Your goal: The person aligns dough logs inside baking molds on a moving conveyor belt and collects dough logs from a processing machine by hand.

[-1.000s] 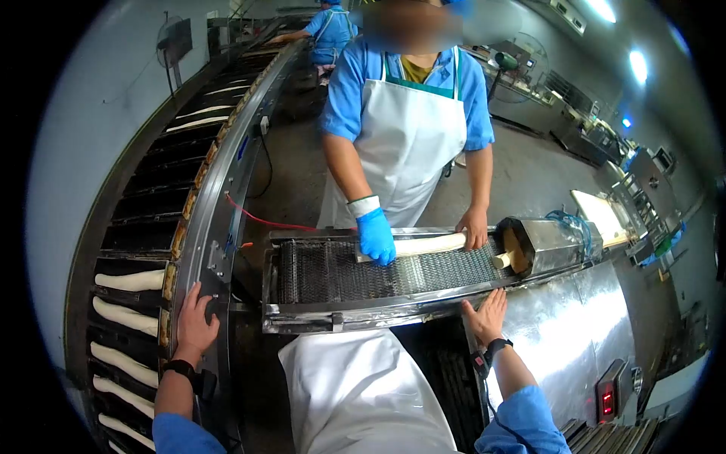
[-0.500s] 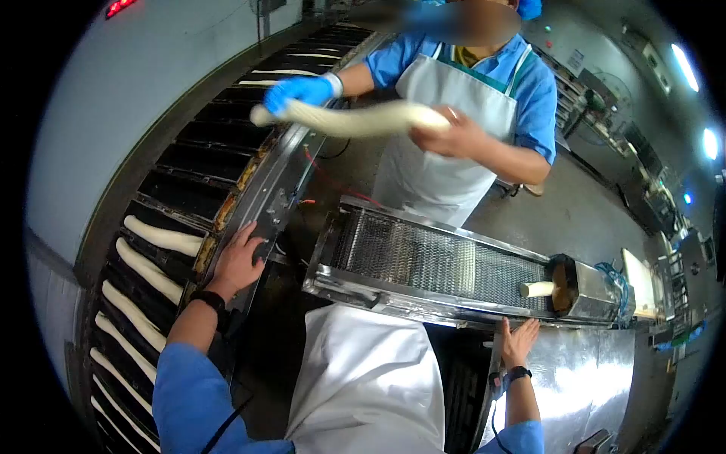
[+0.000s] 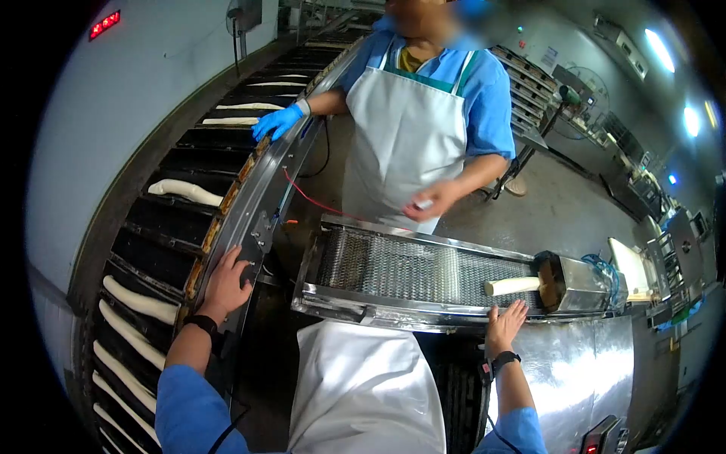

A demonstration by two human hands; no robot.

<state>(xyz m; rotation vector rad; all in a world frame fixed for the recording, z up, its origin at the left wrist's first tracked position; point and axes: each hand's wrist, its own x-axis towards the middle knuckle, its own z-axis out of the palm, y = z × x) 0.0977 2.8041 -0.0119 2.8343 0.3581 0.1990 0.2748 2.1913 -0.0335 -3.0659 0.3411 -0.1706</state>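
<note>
My left hand (image 3: 227, 284) rests, fingers spread, on the metal side rail (image 3: 253, 240) of the tray line, holding nothing. Flat along the near edge of the mesh conveyor (image 3: 393, 266) lies my right hand (image 3: 505, 327), also holding nothing. Just beyond it, a pale dough roll (image 3: 513, 286) sticks out of the metal outlet (image 3: 578, 286) onto the mesh. Black trays (image 3: 155, 253) run beside my left hand. Several long dough strips (image 3: 140, 303) lie in the nearer ones, and one thicker dough strip (image 3: 185, 191) lies in a tray farther up.
Across the conveyor stands a co-worker in a white apron (image 3: 404, 144). Their blue-gloved hand (image 3: 278, 122) is at the tray line; their bare hand (image 3: 437, 201) hangs over the conveyor's far side. A shiny metal table (image 3: 578, 363) is at my right.
The co-worker's dough strip has gone from their hands into a tray. The dough roll sticks farther out of the outlet. The filled trays appear nearer me; my hands stay on the metal edges.
</note>
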